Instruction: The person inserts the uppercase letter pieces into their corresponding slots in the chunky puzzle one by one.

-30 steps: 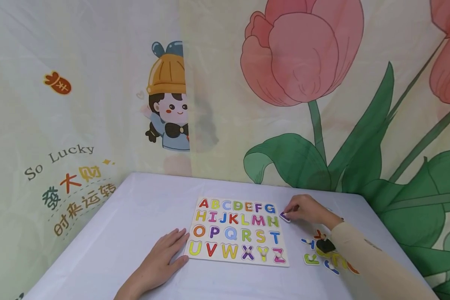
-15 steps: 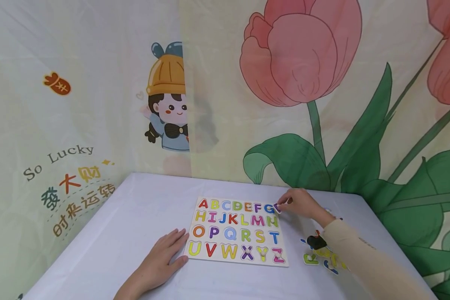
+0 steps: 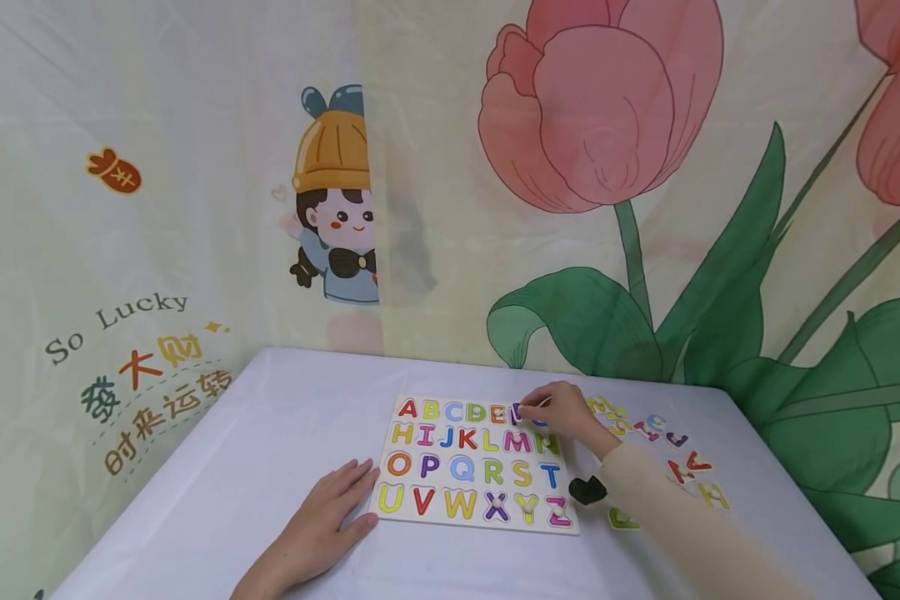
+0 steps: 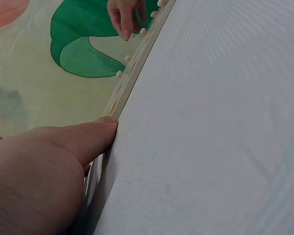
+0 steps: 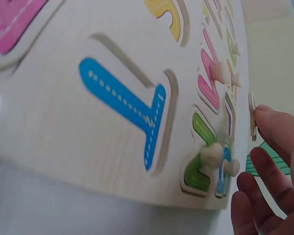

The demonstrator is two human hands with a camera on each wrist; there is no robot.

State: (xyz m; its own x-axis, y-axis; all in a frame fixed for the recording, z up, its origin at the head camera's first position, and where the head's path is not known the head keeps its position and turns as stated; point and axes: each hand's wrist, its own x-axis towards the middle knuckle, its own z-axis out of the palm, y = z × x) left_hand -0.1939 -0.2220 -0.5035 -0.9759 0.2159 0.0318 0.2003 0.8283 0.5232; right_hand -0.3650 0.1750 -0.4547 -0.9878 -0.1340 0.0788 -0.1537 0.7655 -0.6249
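A white alphabet puzzle board (image 3: 442,500) lies on the table, with coloured letters in rows and knobs on some. My right hand (image 3: 566,410) pinches a small purple letter piece (image 3: 516,413) over the top row, at the F spot. Seen edge-on in the right wrist view, that piece (image 5: 253,117) is held between thumb and fingers, apart from the board. Its exact letter is partly hidden by the fingers. My left hand (image 3: 318,517) rests on the table with fingers extended against the board's left edge; the left wrist view shows its thumb (image 4: 95,137) touching that edge.
Loose letter pieces lie right of the board, among them a red A (image 3: 697,463), a yellow H (image 3: 714,496) and a green R (image 3: 623,519). The right forearm covers others. A black object (image 3: 587,490) sits at the right wrist. A printed curtain (image 3: 435,167) hangs behind the table.
My right hand has moved left with the purple piece, from beside the board to over its top row. More loose letters show behind the sleeve. My left hand has stayed put.
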